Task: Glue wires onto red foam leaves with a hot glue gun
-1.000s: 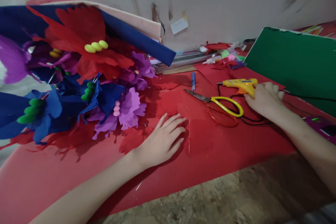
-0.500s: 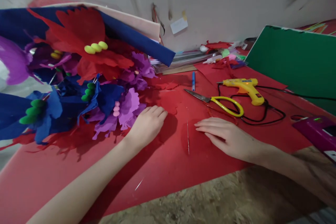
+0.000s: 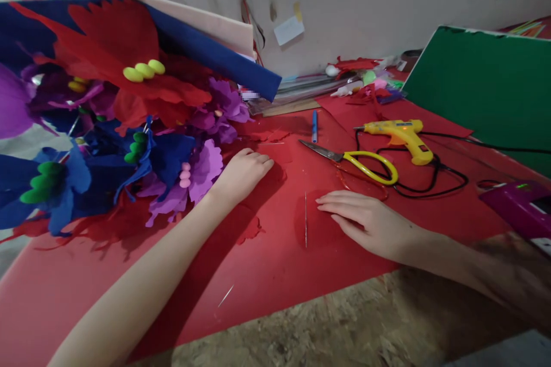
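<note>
My left hand [image 3: 243, 176] hovers low over the red sheet, its fingers curled downward and closed. A red cut-out piece with a wavy edge [image 3: 279, 173] lies by its fingertips; whether the fingers pinch it is hidden. Nearer me, below the left wrist, is another wavy red piece [image 3: 252, 228]. My right hand [image 3: 359, 215] rests palm down, its fingers stretched out. Just left of those fingertips, a thin silvery wire [image 3: 306, 221] lies lengthwise on a red piece. Yellow-handled scissors [image 3: 370, 167] lie beyond the right hand.
On the left stand blue, purple and red sheet-material flowers [image 3: 142, 97] with bead-like centres. A yellow glue gun [image 3: 404, 136] with a black cord sits at right, near a blue pen [image 3: 314, 126]. A green board [image 3: 477, 92] and a magenta device [image 3: 514, 209] are farther right.
My left hand has moved a little away from me across the red sheet, uncovering a wavy red piece below its wrist. The right hand stays about where it was. The view has shifted slightly.
</note>
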Demonstrator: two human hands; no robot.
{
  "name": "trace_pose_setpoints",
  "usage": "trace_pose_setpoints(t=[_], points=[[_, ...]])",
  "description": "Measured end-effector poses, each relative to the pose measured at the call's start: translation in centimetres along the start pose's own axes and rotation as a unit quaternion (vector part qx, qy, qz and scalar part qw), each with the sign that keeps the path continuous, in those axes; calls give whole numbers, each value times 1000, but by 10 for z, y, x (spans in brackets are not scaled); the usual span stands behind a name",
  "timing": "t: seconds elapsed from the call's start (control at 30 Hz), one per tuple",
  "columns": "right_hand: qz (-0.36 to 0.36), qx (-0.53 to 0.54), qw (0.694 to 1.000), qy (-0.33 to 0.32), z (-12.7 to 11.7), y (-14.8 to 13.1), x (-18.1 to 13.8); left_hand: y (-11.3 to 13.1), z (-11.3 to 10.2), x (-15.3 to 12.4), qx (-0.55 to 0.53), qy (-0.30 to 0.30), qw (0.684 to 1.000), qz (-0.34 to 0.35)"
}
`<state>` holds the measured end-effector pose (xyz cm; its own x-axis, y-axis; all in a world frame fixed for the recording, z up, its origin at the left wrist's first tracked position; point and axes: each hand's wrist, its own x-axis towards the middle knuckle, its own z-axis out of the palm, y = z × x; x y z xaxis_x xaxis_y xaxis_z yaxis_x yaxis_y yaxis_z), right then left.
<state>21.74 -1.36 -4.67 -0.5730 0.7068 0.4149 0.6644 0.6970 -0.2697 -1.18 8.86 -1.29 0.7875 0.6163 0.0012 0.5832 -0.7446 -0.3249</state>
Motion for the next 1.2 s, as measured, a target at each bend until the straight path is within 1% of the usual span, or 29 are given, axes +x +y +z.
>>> trace_pose_setpoints(t=[0.13, 0.23, 0.47, 0.6, 0.77, 0.9, 0.97, 1.03, 1.1, 1.17, 1.2], points=[[1, 13, 1000, 4, 0, 0, 1, 3, 3, 1, -7, 17, 999, -35], [-1, 21, 1000, 5, 1, 1, 1, 3, 2, 0, -19, 16, 999, -47], [9, 17, 1000, -18, 0, 3, -2, -5, -11, 3, -21, -29, 999, 14], [10, 12, 1000, -22, 0, 3, -2, -2, -13, 9, -7, -33, 999, 27], [7, 9, 1000, -17, 1, 3, -3, 0, -9, 10, -23, -8, 1000, 7], [7, 16, 1000, -19, 1, 4, -3, -4, -4, 8, -70, 30, 996, -44], [11, 20, 999, -25, 1, 4, -3, -5, -5, 6, -96, 61, 990, -77], [17, 25, 999, -29, 1, 5, -3, -3, -9, 5, -128, 111, 979, -118], [23, 34, 999, -33, 2, 5, -3, 2, -16, 5, -166, 175, 956, -169], [30, 50, 998, -34, 2, 5, -3, 9, -25, 7, -240, 239, 914, -224], [36, 62, 997, -32, 1, 5, -3, 13, -29, 8, -336, 270, 867, -251]])
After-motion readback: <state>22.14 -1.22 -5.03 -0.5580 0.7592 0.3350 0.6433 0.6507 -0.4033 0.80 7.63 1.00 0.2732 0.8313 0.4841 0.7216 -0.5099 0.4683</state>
